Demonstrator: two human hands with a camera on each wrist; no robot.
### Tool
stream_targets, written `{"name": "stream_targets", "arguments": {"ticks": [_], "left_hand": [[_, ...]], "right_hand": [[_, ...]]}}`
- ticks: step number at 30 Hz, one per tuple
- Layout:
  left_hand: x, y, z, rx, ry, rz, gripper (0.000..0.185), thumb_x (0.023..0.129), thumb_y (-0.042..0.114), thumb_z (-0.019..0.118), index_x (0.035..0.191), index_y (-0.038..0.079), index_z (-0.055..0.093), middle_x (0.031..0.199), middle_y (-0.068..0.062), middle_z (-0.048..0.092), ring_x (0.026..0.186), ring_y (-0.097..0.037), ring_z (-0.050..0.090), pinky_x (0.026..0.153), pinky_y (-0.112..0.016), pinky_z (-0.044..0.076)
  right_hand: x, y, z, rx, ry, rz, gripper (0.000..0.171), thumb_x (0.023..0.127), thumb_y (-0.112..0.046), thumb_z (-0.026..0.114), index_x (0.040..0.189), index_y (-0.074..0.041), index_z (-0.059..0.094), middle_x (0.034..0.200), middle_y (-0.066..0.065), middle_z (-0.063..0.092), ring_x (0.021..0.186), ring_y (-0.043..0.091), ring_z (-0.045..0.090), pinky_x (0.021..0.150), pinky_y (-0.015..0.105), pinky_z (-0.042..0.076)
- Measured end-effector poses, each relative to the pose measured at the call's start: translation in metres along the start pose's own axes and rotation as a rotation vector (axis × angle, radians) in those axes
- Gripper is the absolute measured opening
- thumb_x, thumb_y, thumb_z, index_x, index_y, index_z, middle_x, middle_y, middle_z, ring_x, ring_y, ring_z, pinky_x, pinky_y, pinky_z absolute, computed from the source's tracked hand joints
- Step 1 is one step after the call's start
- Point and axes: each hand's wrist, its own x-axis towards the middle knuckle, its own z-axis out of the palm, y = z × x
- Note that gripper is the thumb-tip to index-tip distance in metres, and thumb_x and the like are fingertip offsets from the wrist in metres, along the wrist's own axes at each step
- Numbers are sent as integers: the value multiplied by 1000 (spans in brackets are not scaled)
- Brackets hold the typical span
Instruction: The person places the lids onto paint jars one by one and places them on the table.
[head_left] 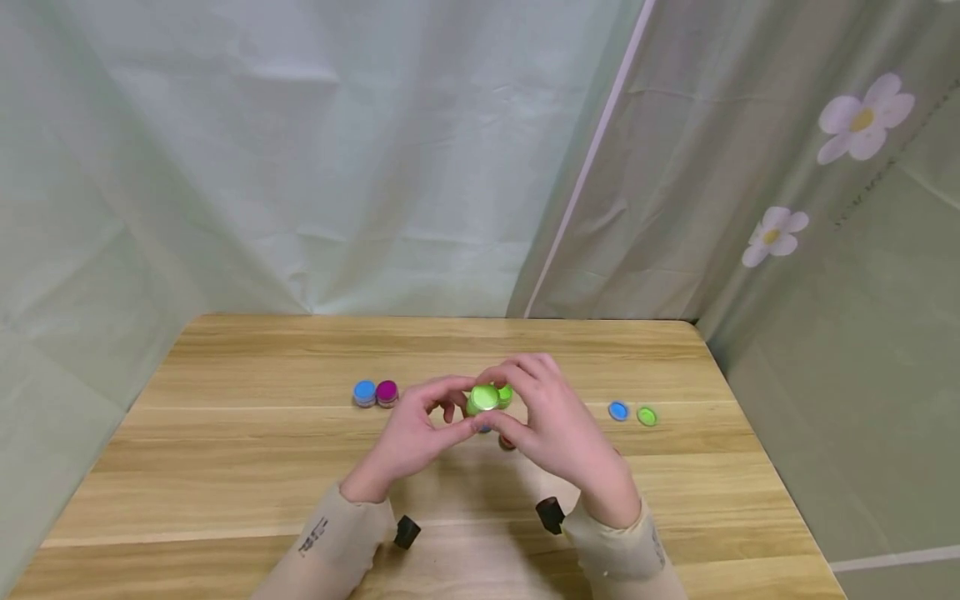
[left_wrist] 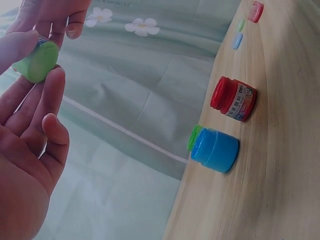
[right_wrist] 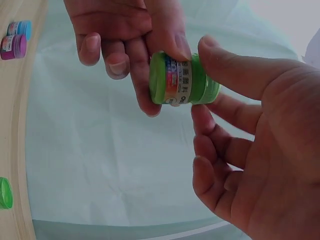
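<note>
This is looking like a makeshift recording corner rather than a lived-in room: a bare wooden table [head_left: 300, 467] is standing boxed in by hanging fabric. A plain pale green sheet [head_left: 300, 167] is draping the backdrop from nine to twelve o'clock, while a flower-printed curtain [head_left: 825, 208] is closing off the side from one to three o'clock. Only small paint pots [head_left: 375, 392] and loose lids [head_left: 632, 413] are sitting on the tabletop.

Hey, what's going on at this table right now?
A person holds a small green jar above the wooden table with both hands: the left hand pinches one end, the right hand grips the other. On the table sit a blue jar and a purple jar to the left, and two loose lids, a blue lid and a green lid, to the right.
</note>
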Motion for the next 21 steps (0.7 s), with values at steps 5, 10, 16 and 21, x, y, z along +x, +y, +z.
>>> {"name": "stream_targets", "arguments": {"ticks": [5,10,16,21], "left_hand": [[1,0,0,7,0,-10,38,91,7,87,126,16,77,88,4,73,82,-30,62,69,-34,44],[1,2,1,14,7,-6,39,88,5,88,124,15,77,85,5,72,80,-22,61,70,-33,44],[0,0,0,-10,19,18,35,91,17,89,123,12,77,86,3,71,77,-21,59,69,-32,44],[0,-2,-2,-24,16,44,46,92,38,86,125,8,76,87,1,72,76,-35,58,67,-37,45]], "right_hand": [[1,-2,3,-20,23,78,46,82,-42,94,109,-17,67,100,-4,62,101,18,50,85,35,47],[2,-5,11,-40,60,154,51,79,-47,96,102,-17,60,88,-3,58,97,18,51,79,33,46],[2,-9,14,-60,52,231,59,77,-54,95,99,-15,57,83,-7,51,93,18,50,74,33,44],[0,-7,12,-9,14,194,70,78,-58,92,124,-16,59,99,-7,54,100,19,52,80,34,47]]}}
